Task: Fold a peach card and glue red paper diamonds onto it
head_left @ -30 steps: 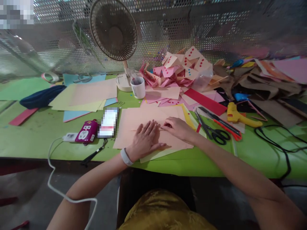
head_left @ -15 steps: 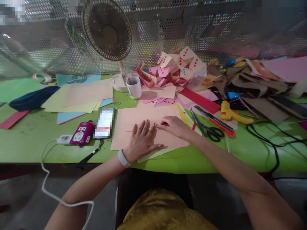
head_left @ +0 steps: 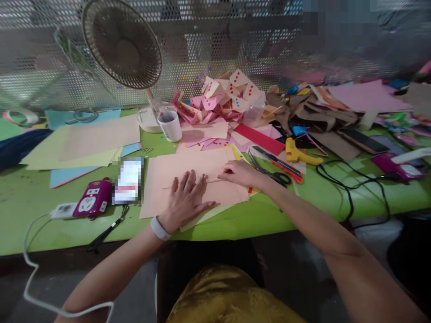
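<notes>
My left hand (head_left: 185,197) lies flat with fingers spread on a peach paper sheet (head_left: 215,161). A thin, nearly straight line, perhaps a fold or a paper edge, runs across the sheet under its fingers. Just right of those fingertips, my right hand (head_left: 239,172) is closed, its thumb and fingers pressed together at the line's right end. Whatever sits in that pinch is too small to make out. More peach and pale yellow sheets show beneath. Black-handled scissors (head_left: 278,177) and an orange-edged utility knife (head_left: 279,163) lie beyond my right hand.
Left of the sheets are a phone (head_left: 128,181) and a purple power adapter (head_left: 92,197) with a white cable. Behind stand a fan (head_left: 123,49) and a white cup (head_left: 170,127). Paper scraps (head_left: 215,101), a yellow glue gun (head_left: 299,152) and black cables (head_left: 350,188) lie rightward.
The view has turned to the right, so the table's things sit further left. My right hand has slid slightly right along the line, away from my left fingertips. My left hand stays flat.
</notes>
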A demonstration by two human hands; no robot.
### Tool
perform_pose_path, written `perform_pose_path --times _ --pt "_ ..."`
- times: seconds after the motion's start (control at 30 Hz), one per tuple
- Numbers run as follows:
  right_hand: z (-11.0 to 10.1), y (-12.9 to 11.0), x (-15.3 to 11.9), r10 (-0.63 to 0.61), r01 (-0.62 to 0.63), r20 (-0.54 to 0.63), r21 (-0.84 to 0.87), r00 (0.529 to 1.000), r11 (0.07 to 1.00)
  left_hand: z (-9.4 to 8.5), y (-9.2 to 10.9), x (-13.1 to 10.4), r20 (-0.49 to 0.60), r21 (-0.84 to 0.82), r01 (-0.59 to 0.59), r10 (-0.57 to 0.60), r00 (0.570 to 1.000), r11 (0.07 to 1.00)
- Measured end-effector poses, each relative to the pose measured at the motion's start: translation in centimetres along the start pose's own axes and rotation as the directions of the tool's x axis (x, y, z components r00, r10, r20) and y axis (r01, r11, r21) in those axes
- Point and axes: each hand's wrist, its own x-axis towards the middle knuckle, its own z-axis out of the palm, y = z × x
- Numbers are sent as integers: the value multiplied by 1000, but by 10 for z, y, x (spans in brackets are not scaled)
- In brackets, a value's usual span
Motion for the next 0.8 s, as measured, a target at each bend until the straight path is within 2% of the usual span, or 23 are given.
perform_pose_path --times 0.13,0.27,0.33,0.4,0.43,0.47,0.57,0.67,0.8 --pt "-9 0 -5 29 -29 11 -11 1000 1000 -2 0 0 2 8 -2 2 1000 1000" --pt "-25 9 -16 82 -81 15 -98 996 992 -2 0 1 12 12 -8 8 1000 1000" --pt "-26 8 -23 117 -124 -57 -135 991 983 -2 0 2 5 11 -8 8 1000 1000" --pt "-16 -1 -29 84 -116 -212 -143 974 983 -1 -1 2 1 15 -16 16 1000 1000" --pt "-8 -8 -31 33 -76 -291 -138 956 988 -1 -2 2 0 19 -21 21 1000 1000" --pt "2 -15 -33 -63 20 -305 -143 950 990 -1 -2 2 0 23 -27 27 1000 999" --pt "34 -33 -33 -260 232 -176 -164 949 959 1 -4 2 -8 34 -42 43 999 999" --pt "54 -36 -30 -247 220 -132 -188 960 957 3 -5 3 -21 42 -54 55 998 998" --pt "60 -31 -30 -222 185 -174 -206 959 961 6 -6 2 -32 38 -49 50 998 998"
